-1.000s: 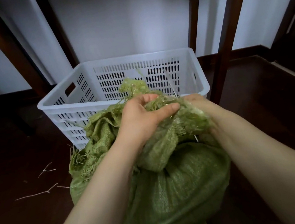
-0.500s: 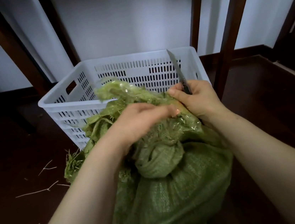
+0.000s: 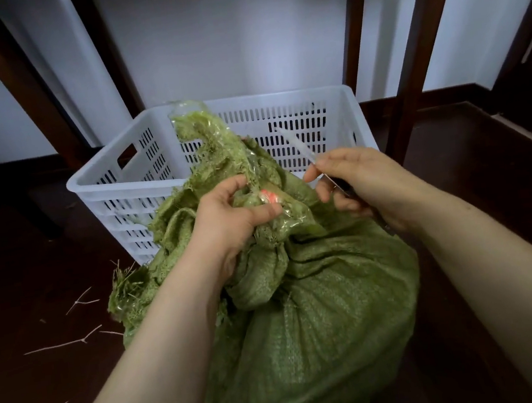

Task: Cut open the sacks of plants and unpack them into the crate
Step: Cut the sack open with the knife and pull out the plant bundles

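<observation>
Sack (image 3: 305, 313): green woven cloth, full. It stands on the dark floor (image 3: 489, 174) directly in front of the crate (image 3: 105, 184). Its bunched neck leans on the crate's near wall and rises above the near rim. Clear film (image 3: 202, 132) wraps the neck, and one strip stands up over the crate's near rim, left of centre. A small red-orange mark shows under the film, too blurred to read.

Left hand (image 3: 230, 219): in front of the crate's near wall, fingers and thumb curled round the wrapped neck, gripping it.

Right hand (image 3: 366, 185): in front of the crate's near right corner, apart from the left hand, with a narrow gap between them. Its fingers are curled round the handle of a knife (image 3: 298, 147).

Knife: the blade slants up and away across the crate's near rim and is motion-blurred. Whether its edge touches the sack cannot be told.

Crate: white plastic with slotted walls, a handle cut-out in the left wall and an open top. The bottom is hidden by the near wall and the sack.

Twigs (image 3: 64, 343): thin, pale, scattered on the floor left of the crate.

Posts (image 3: 413, 49): dark wood, upright, standing close behind the crate's rear corners on both sides, in front of a white wall. Dark floor runs on past the crate's right side.
</observation>
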Motion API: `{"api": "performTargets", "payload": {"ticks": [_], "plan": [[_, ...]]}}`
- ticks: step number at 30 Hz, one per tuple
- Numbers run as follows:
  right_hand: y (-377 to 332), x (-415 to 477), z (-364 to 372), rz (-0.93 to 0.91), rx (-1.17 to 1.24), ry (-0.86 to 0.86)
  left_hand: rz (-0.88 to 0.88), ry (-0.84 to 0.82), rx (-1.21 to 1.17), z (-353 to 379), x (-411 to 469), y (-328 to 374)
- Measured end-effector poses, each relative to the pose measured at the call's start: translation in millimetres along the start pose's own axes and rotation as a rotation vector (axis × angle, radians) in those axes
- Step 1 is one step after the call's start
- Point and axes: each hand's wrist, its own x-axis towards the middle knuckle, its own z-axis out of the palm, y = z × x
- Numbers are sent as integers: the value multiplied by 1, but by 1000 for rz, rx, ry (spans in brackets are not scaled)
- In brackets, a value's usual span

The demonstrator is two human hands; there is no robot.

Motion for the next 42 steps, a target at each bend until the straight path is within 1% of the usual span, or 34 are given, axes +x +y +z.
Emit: {"api": "performTargets", "payload": {"ticks": [3,7,10,15,20,22,24,27,31,35,38,42], "plan": [[-10,-8,-5,-49,-216,-51,50,31,27,-1,1,-2],[-25,-16,-1,-147,-656,-48,163,59,195,-2,2,-3],[-32,-21,6,-136,-932,-21,240,81,345,-3,1,0],[-35,-25,15,-152,-1120,56,277,87,462,-4,2,0],[-37,-26,30,-201,-1331,107,293,99,505,-4,2,1],[-38,-27,36,-217,-1375,146,304,84,513,-4,0,2],[-39,-26,41,-234,-1388,176,300,27,485,-2,-4,4],[-39,-25,48,-211,-1390,201,315,-6,427,2,-4,6],[-36,-26,57,-205,-1383,169,336,67,466,1,1,1],[-39,-33,66,-198,-1370,96,415,199,511,0,5,-7],[-49,-40,68,-145,-1374,65,508,264,625,-2,3,-6],[-61,-43,67,-57,-1342,41,586,294,671,-5,-1,-6]]}}
